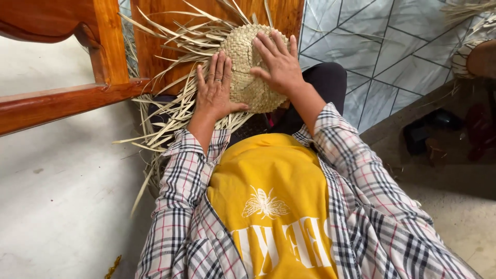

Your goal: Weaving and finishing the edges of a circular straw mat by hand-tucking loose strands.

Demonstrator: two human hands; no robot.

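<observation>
Woven piece: a round, domed palm-leaf weave (253, 67), resting on the person's knees against a wooden chair (103, 62).
Loose strips: unwoven leaf ends (170, 46) fan out leftward from its edge.
Left hand (216, 90): flat on the weave's left rim, fingers together, a ring on one.
Right hand (279, 62): fingers spread wide, pressing the dome's top.
Surroundings: plaid sleeves (351, 155), yellow shirt (268, 175), pale floor (62, 181).

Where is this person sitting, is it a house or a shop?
Probably a home, with weaving done by hand: a wooden chair, a tiled wall, and both hands pressed flat on a half-woven straw piece.
</observation>
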